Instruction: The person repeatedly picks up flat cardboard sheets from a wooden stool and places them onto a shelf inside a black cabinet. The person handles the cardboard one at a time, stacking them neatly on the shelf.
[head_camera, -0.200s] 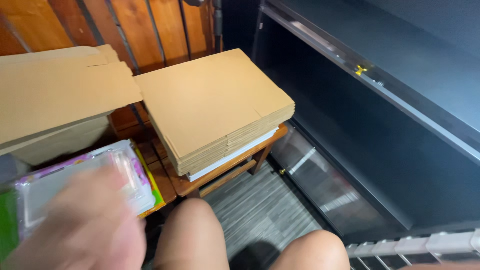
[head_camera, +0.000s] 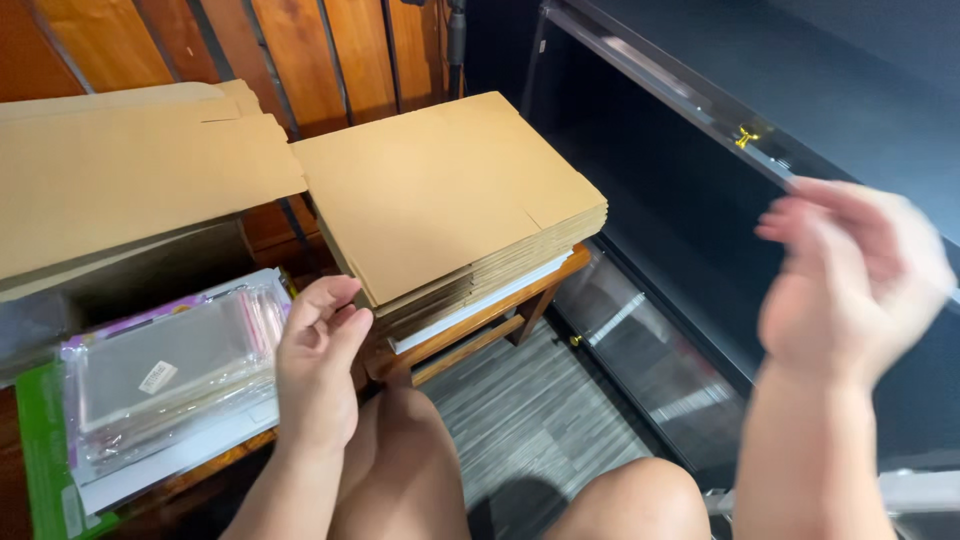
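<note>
Loosely curled, empty, the left hand (head_camera: 318, 365) touches the cardboard stack's (head_camera: 450, 200) near corner; the right hand (head_camera: 850, 285), fingers spread, blurs well apart.

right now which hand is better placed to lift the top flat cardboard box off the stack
Left, probably. The left hand sits at the near corner of the stack of flat cardboard boxes; the right hand is raised, blurred, well away.

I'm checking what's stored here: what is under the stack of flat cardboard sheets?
Under the stack of flat cardboard sheets a white layer shows at the edge, resting on a small wooden stool. How far the white layer extends beneath is covered by the cardboard.
</note>
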